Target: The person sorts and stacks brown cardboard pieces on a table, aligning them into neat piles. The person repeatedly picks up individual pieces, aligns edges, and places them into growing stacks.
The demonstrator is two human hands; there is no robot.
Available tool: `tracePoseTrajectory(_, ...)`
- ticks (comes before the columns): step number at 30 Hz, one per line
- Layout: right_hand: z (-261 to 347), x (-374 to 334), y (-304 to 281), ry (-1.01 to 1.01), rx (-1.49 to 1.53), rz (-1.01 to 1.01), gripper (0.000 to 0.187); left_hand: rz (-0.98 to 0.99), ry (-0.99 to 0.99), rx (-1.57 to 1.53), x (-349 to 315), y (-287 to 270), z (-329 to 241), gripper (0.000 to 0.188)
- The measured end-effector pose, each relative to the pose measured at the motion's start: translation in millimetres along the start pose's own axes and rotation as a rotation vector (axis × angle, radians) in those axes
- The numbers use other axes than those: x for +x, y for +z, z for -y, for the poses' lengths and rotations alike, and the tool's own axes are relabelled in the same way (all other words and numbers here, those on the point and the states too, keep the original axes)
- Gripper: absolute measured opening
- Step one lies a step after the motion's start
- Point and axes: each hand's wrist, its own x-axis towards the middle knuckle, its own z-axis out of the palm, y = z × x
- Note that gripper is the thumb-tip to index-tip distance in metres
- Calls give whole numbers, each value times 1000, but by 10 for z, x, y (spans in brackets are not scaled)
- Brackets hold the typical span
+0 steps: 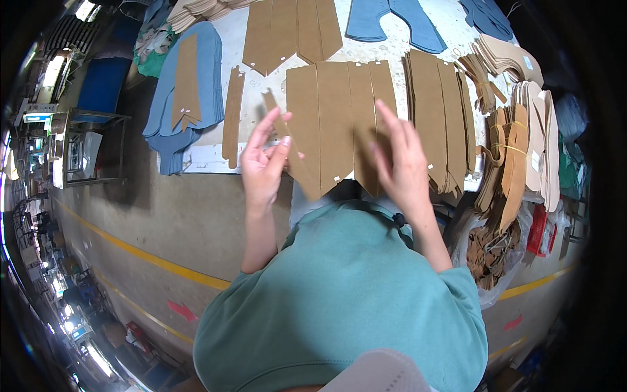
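My left hand (266, 157) is closed on a narrow brown strip (269, 101), which is tilted and partly covered by the fingers. Below it lie brown pointed panels (334, 111), side by side on the white table (261, 91), with small white stickers near their edges. Over the right part of these panels is my right hand (401, 157), slightly blurred, its thumb and fingers apart and nothing seen in it. Another long narrow brown strip (233, 117) lies flat to the left of the panels.
Blue cut pieces (157, 108) lie at the left, a brown pointed piece (186, 81) on top. More brown panels (428, 111) stand stacked at the right, beside bundled tan strips (516, 150) and pale pieces (548, 144). A plastic bag of brown scraps (490, 255) sits below the table's right edge.
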Motion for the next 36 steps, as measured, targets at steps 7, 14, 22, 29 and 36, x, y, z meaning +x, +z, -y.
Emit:
tracePoseTrajectory(7,-232,135,170,76,-341,31,72,-52,-70,225,88,-275,54,53)
tracePoseTrajectory(14,-190,125,33,389,-101,115,62,-20,12,339,82,-296,262,56)
tracePoseTrajectory(22,-243,85,18,700,1180,-12,64,-57,-73,-55,108,-328,40,58)
tracePoseTrajectory(29,-273,98,256,516,892,126,62,-77,-63,-88,70,-335,-11,60)
tracePoseTrajectory(36,-145,62,33,547,1028,-48,63,-9,-128,-208,23,-391,-63,62)
